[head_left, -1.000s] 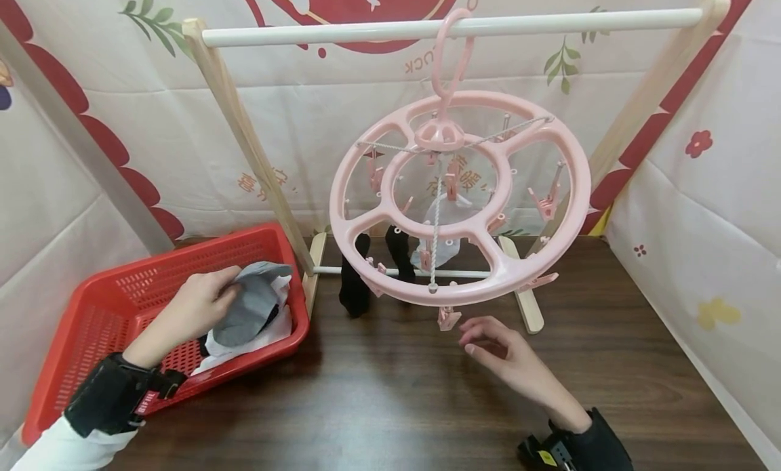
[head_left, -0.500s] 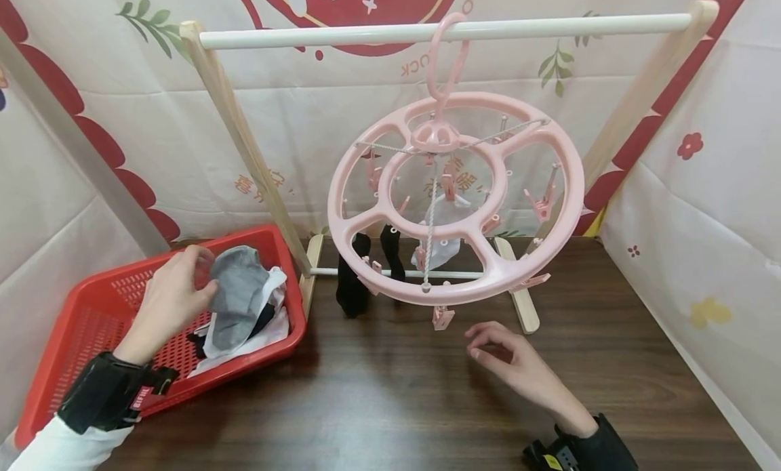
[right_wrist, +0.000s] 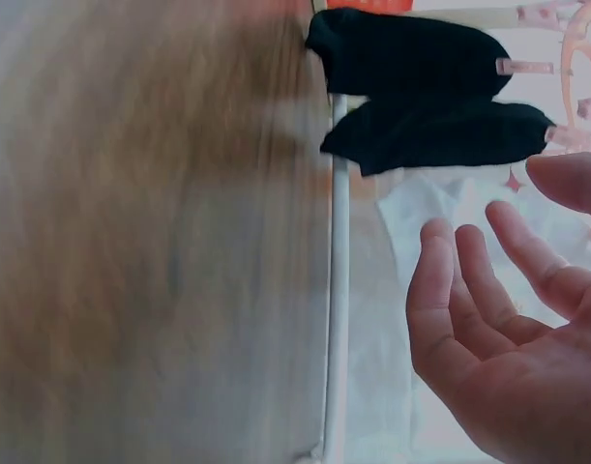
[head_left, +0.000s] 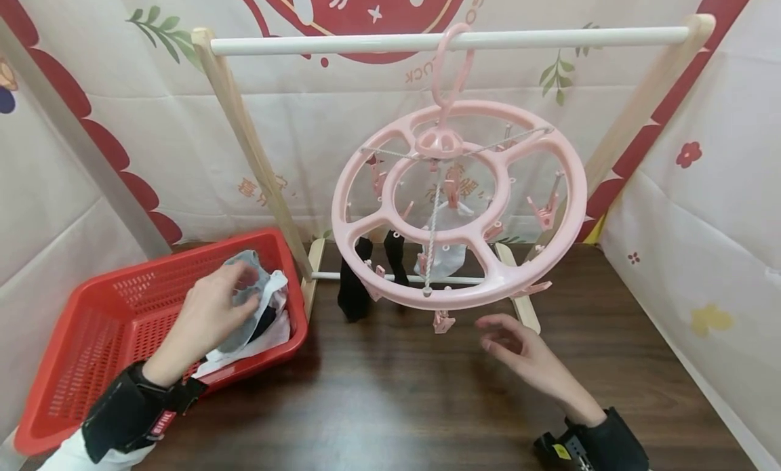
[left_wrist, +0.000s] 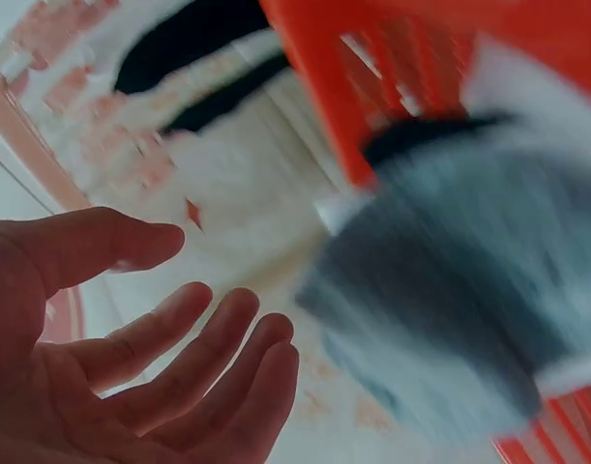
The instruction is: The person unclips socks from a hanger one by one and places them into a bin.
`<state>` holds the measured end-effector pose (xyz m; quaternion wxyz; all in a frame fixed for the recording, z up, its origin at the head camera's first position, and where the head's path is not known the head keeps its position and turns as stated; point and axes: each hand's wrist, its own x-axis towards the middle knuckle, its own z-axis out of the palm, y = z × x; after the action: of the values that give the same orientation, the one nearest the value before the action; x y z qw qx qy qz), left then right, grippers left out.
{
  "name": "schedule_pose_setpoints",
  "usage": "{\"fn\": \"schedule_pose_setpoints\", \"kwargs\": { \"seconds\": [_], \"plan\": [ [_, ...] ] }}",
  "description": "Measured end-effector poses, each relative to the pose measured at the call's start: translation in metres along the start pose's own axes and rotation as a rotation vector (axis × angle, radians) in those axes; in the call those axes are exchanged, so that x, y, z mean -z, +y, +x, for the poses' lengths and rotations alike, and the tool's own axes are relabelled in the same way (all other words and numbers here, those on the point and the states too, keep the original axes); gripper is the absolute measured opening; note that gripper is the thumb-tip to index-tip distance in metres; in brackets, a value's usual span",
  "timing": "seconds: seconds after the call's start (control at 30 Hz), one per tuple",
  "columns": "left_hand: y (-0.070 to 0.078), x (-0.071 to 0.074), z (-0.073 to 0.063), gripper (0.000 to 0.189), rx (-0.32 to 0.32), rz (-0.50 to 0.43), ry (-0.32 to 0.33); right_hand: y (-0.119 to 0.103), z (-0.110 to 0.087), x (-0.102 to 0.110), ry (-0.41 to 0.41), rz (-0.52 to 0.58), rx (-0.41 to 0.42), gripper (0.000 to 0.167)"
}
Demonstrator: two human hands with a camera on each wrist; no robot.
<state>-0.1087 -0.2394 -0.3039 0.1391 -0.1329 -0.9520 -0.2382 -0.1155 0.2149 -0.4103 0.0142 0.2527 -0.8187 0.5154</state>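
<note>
My left hand point(head_left: 210, 315) is above the red basket point(head_left: 112, 274), over a grey piece of cloth point(head_left: 249, 305). In the left wrist view its fingers point(left_wrist: 222, 348) are loosely bent, apart from the blurred grey cloth point(left_wrist: 440, 290), and hold nothing. White and black cloth lies with it in the basket. My right hand point(head_left: 531, 359) hovers over the table, just right of a pink clothes peg point(head_left: 443, 320) on the round pink hanger point(head_left: 488, 291). The right wrist view shows its fingers point(right_wrist: 430, 280) relaxed, with nothing between them.
The hanger hooks onto a white rail point(head_left: 342, 44) with wooden legs. Black socks point(right_wrist: 411, 58) and a pale cloth piece point(head_left: 445, 259) hang from its pegs. Printed fabric walls point(head_left: 689, 207) stand behind and beside the brown table point(head_left: 378, 396).
The raised grey cloth has dropped back into the basket. My left hand let go, drew left, then came back right above it. My right hand has shifted slightly right, away from the peg.
</note>
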Motion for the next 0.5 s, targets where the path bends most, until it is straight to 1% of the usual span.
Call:
{"fn": "schedule_pose_setpoints", "kwargs": {
  "seconds": [0.07, 0.17, 0.23, 0.3, 0.37, 0.43, 0.5],
  "plan": [
    [0.011, -0.007, 0.000, 0.026, -0.029, -0.019, -0.005, 0.001, 0.003, 0.007, 0.027, -0.043, -0.012, 0.032],
    [0.026, -0.019, -0.001, 0.022, -0.076, -0.037, -0.004, 0.002, 0.011, 0.019, 0.072, -0.139, -0.047, 0.038],
    [0.034, -0.027, -0.003, 0.022, -0.114, -0.048, 0.004, 0.004, 0.018, 0.026, 0.098, -0.210, -0.047, 0.039],
    [0.040, -0.035, -0.005, 0.022, -0.137, -0.058, 0.009, 0.005, 0.027, 0.033, 0.130, -0.286, -0.006, 0.037],
    [0.044, -0.041, -0.006, 0.022, -0.153, -0.072, 0.012, 0.004, 0.037, 0.038, 0.165, -0.323, 0.069, 0.037],
    [0.048, -0.048, -0.007, 0.023, -0.163, -0.084, 0.009, 0.002, 0.048, 0.044, 0.198, -0.319, 0.154, 0.041],
    [0.052, -0.053, -0.008, 0.023, -0.163, -0.100, -0.005, -0.002, 0.059, 0.050, 0.210, -0.270, 0.231, 0.050]
  ]
}}
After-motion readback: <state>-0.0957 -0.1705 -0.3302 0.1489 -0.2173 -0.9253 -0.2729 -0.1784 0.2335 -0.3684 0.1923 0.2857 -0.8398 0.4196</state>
